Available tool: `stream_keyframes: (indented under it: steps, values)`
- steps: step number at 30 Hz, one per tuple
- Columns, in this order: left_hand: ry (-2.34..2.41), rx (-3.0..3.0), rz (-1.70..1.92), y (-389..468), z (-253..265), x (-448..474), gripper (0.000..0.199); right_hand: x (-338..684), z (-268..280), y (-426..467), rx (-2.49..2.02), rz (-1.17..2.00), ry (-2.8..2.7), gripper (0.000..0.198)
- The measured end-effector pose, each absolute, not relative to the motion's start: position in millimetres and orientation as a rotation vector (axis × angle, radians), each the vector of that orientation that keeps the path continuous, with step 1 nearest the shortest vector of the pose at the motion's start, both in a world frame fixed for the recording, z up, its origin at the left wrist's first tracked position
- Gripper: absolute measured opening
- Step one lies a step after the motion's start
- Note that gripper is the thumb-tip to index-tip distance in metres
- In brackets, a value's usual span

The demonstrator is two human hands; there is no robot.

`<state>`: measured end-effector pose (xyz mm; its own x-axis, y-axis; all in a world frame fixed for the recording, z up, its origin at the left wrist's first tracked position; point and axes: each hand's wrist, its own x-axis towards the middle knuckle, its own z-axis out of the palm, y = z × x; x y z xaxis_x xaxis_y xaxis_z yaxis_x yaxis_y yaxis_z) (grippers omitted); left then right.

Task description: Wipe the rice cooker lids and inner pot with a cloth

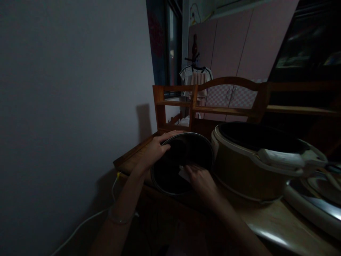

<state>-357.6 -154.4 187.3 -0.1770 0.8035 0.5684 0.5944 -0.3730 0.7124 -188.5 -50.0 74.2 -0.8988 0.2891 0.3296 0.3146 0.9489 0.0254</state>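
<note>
A dark, round inner pot [166,174] is tilted on its side on the wooden desk, its mouth turned toward me. My left hand [156,151] is closed on its upper left rim, with the thumb on the inner side and the fingers over the outside. Inside the mouth, my right hand [201,177] pinches a small white cloth or tissue [183,173]; the dim light hides which it is. Just right of the pot stands a large cooker body [239,170] with pale handles and a dark interior.
A cooker lid [314,202] with a shiny rim lies at the right on the desk top [277,217]. Behind rises a wooden shelf rack [221,110]. A pale wall [80,89] bounds the left side, and a white cable [82,222] hangs below the desk edge.
</note>
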Motion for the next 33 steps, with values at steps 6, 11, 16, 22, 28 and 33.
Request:
stream_keyframes:
  steps: [6, 11, 16, 22, 28, 33]
  values:
    - [1.633, 1.887, 1.574, -155.1, 188.5, -352.1, 0.066, -197.3, 51.2, -54.2, -0.545, -0.253, -2.988, 0.031]
    - [1.618, 1.887, 1.538, -153.7, 191.7, -349.6, 0.067, -189.0, 40.7, -59.3, -0.570, -0.246, -2.998, 0.036]
    - [1.617, 1.876, 1.521, -150.5, 192.3, -351.5, 0.065, -185.8, 44.8, -59.9, -0.561, -0.259, -3.013, 0.037]
    - [1.644, 1.884, 1.526, -150.0, 191.8, -351.4, 0.067, -188.0, 46.8, -59.2, -0.601, -0.241, -3.063, 0.040]
    - [1.615, 1.898, 1.525, -148.4, 193.8, -352.9, 0.068, -181.1, 49.0, -60.5, -0.583, -0.166, -3.061, 0.037]
    - [1.607, 1.875, 1.516, -146.7, 196.4, -356.0, 0.068, -170.7, 52.0, -63.8, -0.561, -0.143, -3.063, 0.044]
